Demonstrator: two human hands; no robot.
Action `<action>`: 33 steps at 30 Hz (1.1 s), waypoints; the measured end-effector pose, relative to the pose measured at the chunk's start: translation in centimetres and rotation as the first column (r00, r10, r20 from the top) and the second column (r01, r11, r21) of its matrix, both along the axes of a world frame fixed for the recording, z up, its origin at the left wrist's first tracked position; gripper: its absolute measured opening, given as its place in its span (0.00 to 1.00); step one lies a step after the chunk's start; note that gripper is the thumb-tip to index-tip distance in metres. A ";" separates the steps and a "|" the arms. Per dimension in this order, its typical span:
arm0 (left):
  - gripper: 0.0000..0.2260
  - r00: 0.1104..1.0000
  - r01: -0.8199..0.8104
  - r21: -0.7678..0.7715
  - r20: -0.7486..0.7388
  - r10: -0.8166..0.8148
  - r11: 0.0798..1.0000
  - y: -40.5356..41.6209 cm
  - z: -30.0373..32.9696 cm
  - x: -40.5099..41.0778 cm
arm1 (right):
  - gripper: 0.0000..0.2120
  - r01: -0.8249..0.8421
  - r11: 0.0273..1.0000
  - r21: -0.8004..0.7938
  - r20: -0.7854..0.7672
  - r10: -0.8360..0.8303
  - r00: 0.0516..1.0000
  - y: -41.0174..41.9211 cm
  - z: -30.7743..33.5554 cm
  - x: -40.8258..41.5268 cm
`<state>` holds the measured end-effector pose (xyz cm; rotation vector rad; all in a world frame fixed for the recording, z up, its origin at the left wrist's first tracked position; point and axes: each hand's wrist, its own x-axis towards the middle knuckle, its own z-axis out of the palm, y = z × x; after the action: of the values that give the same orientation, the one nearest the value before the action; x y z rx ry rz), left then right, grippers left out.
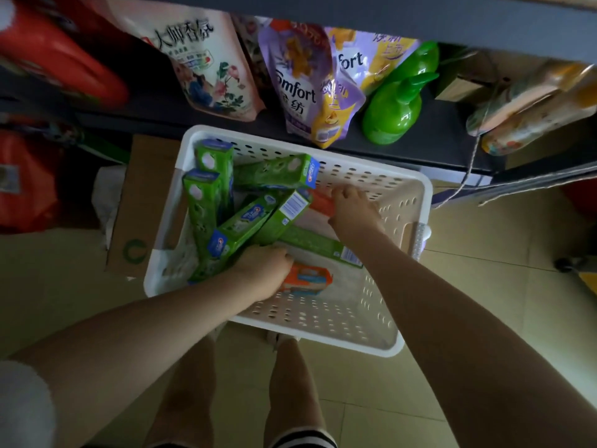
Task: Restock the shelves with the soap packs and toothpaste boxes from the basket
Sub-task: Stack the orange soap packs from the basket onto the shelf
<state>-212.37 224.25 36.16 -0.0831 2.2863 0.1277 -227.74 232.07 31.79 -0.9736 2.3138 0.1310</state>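
While both hands reach down into the white perforated basket (361, 318), seen from the head camera on the tiled floor (452, 367) against the foot of the dark shelf (403, 147). Left hand (265, 270) low in the near part, fingers curled closed onto an orange soap pack (310, 279) lying on the basket bottom. Right hand (352, 205) farther in, near the back wall, fingers bent together over a second orange pack (321, 202), mostly hidden; whether gripped or only touched, cannot tell. Green toothpaste boxes (232, 231) heaped crosswise in the left half of the basket, some leaning on end against the wall, one flat box (319, 247) lying between the two hands. On the shelf above: a floral pouch (206, 59), purple and yellow Comfort refill pouches (300, 82), two green spray bottles (394, 108). Brown cardboard (139, 205) standing just left of the basket. Bare legs (290, 383) below, at the near rim.
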 end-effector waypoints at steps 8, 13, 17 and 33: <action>0.18 0.901 -0.223 0.151 -0.344 0.262 0.963 -3.8 7.4 2.6 | 0.30 0.224 0.974 -0.031 0.194 -0.214 0.957 0.0 -0.4 0.1; 0.18 0.761 -0.314 0.367 -0.455 0.463 0.876 -5.9 12.2 2.9 | 0.21 0.440 0.887 -0.142 0.285 -0.389 0.876 1.6 5.0 0.3; 0.16 0.661 -0.398 0.447 -0.466 0.589 0.801 -7.5 16.5 2.9 | 0.23 0.608 0.756 -0.244 0.517 -0.429 0.741 3.8 11.0 0.9; 0.16 0.108 -0.438 0.689 -0.597 0.795 0.577 -24.0 26.0 2.4 | 0.13 0.982 -0.085 -0.167 0.951 -0.275 0.138 -12.3 29.0 3.8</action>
<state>-209.97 200.27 62.20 -1.1206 3.0293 1.3844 -223.90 219.77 60.78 0.2609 1.6069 -1.8332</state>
